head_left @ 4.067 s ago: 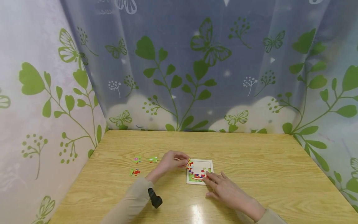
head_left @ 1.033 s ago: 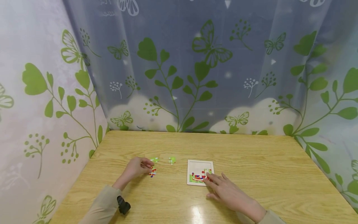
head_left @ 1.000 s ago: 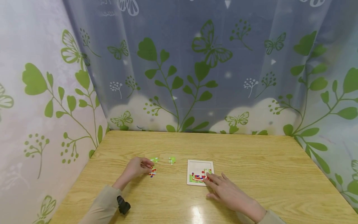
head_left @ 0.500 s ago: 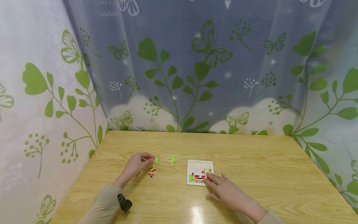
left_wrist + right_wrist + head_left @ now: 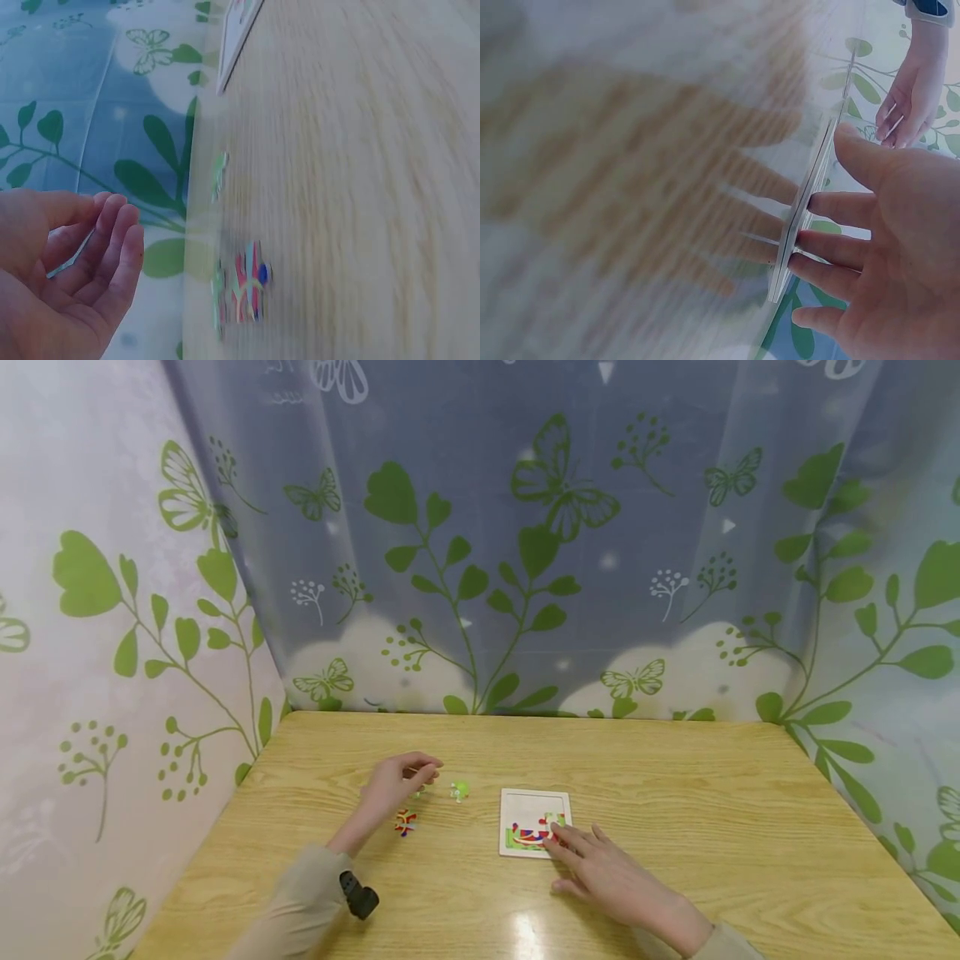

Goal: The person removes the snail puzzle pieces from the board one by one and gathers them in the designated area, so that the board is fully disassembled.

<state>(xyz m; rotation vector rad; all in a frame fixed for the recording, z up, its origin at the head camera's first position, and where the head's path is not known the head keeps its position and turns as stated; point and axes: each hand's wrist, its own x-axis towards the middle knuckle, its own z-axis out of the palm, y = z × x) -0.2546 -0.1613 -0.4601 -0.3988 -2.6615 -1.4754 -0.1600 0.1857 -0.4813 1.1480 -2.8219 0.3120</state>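
My left hand (image 5: pixel 397 785) hovers over the left part of the table, fingers loosely bent. In the left wrist view nothing shows between the left hand's (image 5: pixel 82 262) thumb and fingers. Below it lie a red, yellow and blue puzzle piece (image 5: pixel 406 822) and a green piece (image 5: pixel 419 792), partly covered by the hand. A green piece with an eye (image 5: pixel 460 791) lies to the right. My right hand (image 5: pixel 603 872) rests with spread fingers on the right side of the square puzzle tray (image 5: pixel 536 792). Fitted pieces (image 5: pixel 530 837) fill the tray's lower part.
The wooden table (image 5: pixel 675 793) ends at a patterned curtain (image 5: pixel 480 568) behind, with more printed cloth at both sides. A black strap device (image 5: pixel 358 896) sits on the left wrist. My left forearm hides part of the table's left side.
My left hand was at the tray with a red puzzle piece, which now lies on the table at left. Lately the hand has risen rightward off the green piece. The right hand stays put.
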